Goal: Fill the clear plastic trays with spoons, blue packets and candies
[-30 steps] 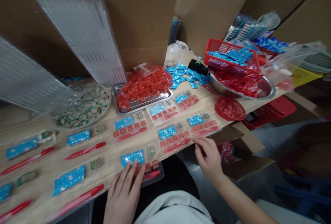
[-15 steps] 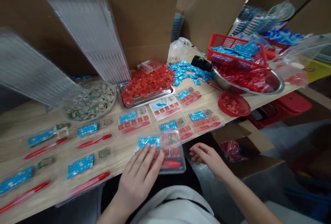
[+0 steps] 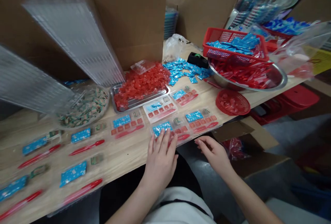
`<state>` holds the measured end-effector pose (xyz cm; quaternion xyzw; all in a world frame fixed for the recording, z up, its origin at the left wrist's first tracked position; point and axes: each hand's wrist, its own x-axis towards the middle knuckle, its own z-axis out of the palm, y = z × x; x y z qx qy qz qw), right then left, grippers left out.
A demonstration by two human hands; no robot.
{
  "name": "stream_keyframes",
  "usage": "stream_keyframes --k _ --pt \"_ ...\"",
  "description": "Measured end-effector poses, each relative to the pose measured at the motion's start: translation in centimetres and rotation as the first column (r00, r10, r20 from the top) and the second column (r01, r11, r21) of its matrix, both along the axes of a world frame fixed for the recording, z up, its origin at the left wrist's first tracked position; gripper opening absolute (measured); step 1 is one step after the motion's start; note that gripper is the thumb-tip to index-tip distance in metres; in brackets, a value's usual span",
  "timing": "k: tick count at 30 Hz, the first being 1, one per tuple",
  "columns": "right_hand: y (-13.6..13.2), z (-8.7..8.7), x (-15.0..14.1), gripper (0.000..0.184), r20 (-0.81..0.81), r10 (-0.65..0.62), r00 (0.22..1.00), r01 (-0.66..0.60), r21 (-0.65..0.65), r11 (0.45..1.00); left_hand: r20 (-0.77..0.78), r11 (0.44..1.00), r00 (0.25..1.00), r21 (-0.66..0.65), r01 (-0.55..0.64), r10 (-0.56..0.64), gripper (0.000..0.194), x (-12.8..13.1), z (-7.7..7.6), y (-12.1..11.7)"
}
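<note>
Head view is showing the left hand [image 3: 160,165] pressing its spread fingers [image 3: 160,143] onto a blue packet [image 3: 160,128] in a clear blister tray [image 3: 181,127] near the front edge of the wooden table [image 3: 124,158] at 6 o'clock, apparently steadying it. The right hand [image 3: 213,155], fingers loosely curled, is hovering just beside the tray at 4 o'clock, pinching nothing. More packets and red pens [image 3: 86,147] are lying in separate rows toward 9 o'clock, seemingly sorted by set, while loose red pieces [image 3: 141,86] are sitting heaped on a steel tray [image 3: 129,106] at 11 o'clock, apparently kept together within reach.
</note>
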<state>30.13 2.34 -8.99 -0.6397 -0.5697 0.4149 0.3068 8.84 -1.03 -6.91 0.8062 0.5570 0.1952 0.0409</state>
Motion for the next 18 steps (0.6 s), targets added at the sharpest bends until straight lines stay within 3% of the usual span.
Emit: stream_keyframes --k 3,4,6,8,9,10,12,15,18 --pt "1.1 0.3 0.3 0.027 0.066 -0.016 0.998 0.009 0.101 0.995 0.281 0.982 0.941 -0.06 -0.178 0.187 0.054 -1.0 -0.1 -1.3" --pt "1.4 0.4 0.3 0.027 0.087 -0.021 0.996 0.009 0.135 0.991 0.397 0.958 0.872 -0.124 -0.258 0.286 0.055 -1.4 -0.4 -1.5" --pt "2.0 0.7 -0.2 0.027 0.153 -0.011 0.988 -0.021 0.203 0.979 0.583 0.881 0.661 -0.326 -0.342 0.472 0.055 -2.1 -1.2 -1.5" --pt "2.3 1.0 -1.1 0.028 0.253 0.024 0.967 -0.09 0.253 0.963 0.661 0.815 0.479 -0.501 -0.291 0.577 0.057 -2.5 -2.0 -1.1" --pt "2.3 1.1 -1.6 0.029 0.303 0.043 0.952 -0.127 0.266 0.956 0.671 0.799 0.44 -0.546 -0.251 0.597 0.058 -2.6 -2.4 -0.9" --pt "2.2 1.1 -2.1 0.03 0.344 0.055 0.937 -0.156 0.272 0.95 0.67 0.795 0.44 -0.566 -0.22 0.598 0.06 -2.5 -2.6 -0.9" --pt "2.0 1.2 -2.9 0.032 0.379 0.053 0.924 -0.167 0.274 0.947 0.654 0.816 0.513 -0.547 -0.187 0.556 0.064 -2.4 -2.7 -1.0" --pt "1.5 1.3 -3.5 0.031 0.312 0.024 0.95 -0.106 0.248 0.963 0.617 0.849 0.606 -0.487 -0.206 0.502 0.063 -2.2 -2.4 -1.6" --pt "1.2 1.3 -4.0 0.03 0.199 0.022 0.98 -0.062 0.197 0.978 0.617 0.846 0.588 -0.463 -0.266 0.523 0.059 -2.4 -2.0 -1.6"
